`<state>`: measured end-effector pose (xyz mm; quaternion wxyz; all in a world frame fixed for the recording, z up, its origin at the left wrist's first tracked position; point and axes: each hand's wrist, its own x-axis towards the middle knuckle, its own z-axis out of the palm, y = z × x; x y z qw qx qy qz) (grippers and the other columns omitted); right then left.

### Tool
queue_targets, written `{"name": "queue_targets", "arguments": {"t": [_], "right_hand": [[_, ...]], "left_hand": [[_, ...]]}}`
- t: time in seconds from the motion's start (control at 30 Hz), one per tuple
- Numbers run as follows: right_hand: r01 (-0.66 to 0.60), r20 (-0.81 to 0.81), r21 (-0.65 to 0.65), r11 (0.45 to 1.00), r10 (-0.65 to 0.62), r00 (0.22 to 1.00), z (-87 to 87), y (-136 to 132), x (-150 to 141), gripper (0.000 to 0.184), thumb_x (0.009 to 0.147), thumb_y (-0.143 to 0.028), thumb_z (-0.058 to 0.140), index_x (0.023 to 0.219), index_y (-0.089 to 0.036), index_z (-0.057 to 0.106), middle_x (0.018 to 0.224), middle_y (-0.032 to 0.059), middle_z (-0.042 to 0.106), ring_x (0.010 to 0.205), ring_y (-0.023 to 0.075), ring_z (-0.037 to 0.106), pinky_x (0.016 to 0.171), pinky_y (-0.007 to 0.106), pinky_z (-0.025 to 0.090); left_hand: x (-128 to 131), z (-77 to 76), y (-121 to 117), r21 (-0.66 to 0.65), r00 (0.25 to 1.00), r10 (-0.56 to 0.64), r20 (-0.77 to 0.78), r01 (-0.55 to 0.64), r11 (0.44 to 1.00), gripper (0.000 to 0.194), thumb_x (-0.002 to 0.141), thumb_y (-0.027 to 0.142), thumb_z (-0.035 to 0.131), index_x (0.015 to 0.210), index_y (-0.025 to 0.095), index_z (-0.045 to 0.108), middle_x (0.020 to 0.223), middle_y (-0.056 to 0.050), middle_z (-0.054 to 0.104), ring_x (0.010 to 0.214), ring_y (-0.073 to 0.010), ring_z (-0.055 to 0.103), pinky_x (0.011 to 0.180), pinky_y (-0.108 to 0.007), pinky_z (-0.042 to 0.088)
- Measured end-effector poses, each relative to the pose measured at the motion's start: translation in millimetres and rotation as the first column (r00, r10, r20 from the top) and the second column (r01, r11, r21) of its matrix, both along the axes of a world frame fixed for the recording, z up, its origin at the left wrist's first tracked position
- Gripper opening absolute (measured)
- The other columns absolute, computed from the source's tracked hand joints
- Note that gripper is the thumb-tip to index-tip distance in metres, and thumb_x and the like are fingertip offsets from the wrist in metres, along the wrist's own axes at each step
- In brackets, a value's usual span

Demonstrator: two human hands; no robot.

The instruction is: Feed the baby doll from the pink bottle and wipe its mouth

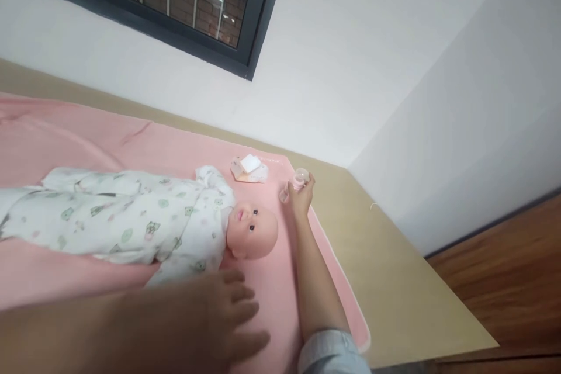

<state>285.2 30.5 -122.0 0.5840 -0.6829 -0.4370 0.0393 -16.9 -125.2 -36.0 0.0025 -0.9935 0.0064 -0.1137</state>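
Note:
A baby doll (pixel 127 210) in a white patterned outfit lies on its back on a pink mat (pixel 267 280), its bald head toward the right. My right hand (pixel 302 197) reaches past the head and is closed around a small clear baby bottle (pixel 301 175) with a domed cap, near the mat's right edge. The fingers cover part of the bottle. My left hand (pixel 228 315), slightly blurred, is in the foreground near the doll's shoulder and below its head. Its fingers are spread, with nothing visible in them.
A small crumpled white packet or cloth (pixel 250 168) lies on the mat above the doll's head. The wooden tabletop (pixel 372 257) extends right of the mat. White walls (pixel 342 58) stand behind, with a dark-framed window (pixel 245 58) at the top left and a brown wooden surface (pixel 517 269) at right.

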Motion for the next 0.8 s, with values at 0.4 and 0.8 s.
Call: {"name": "queue_targets", "arguments": {"t": [0.4,0.8], "right_hand": [[-0.080,-0.124,0.120,0.990,0.095,0.988,51.7,-24.9,-25.0,0.074,0.069,-0.036,0.066,0.134,-0.019,0.035,0.120,0.0112,0.056,0.098,0.0177,0.060,0.090,0.033,0.047],[-0.533,-0.114,0.334,0.778,0.594,0.796,109.4,-44.8,-139.1,0.070,0.068,-0.035,0.071,0.129,-0.025,0.037,0.124,0.0087,0.057,0.101,0.0159,0.061,0.089,0.033,0.051]], "left_hand": [[-27.1,55.4,65.0,-0.362,0.949,0.315,0.025,-0.285,0.888,0.032,0.095,0.033,0.049,0.125,0.025,0.057,0.128,-0.002,0.061,0.113,-0.0208,0.057,0.093,-0.027,0.042],[5.1,39.3,120.3,-0.610,0.607,0.667,0.433,-0.347,0.712,0.062,0.075,0.037,0.062,0.131,0.017,0.046,0.127,-0.012,0.059,0.111,-0.0284,0.059,0.092,-0.038,0.047]]}}
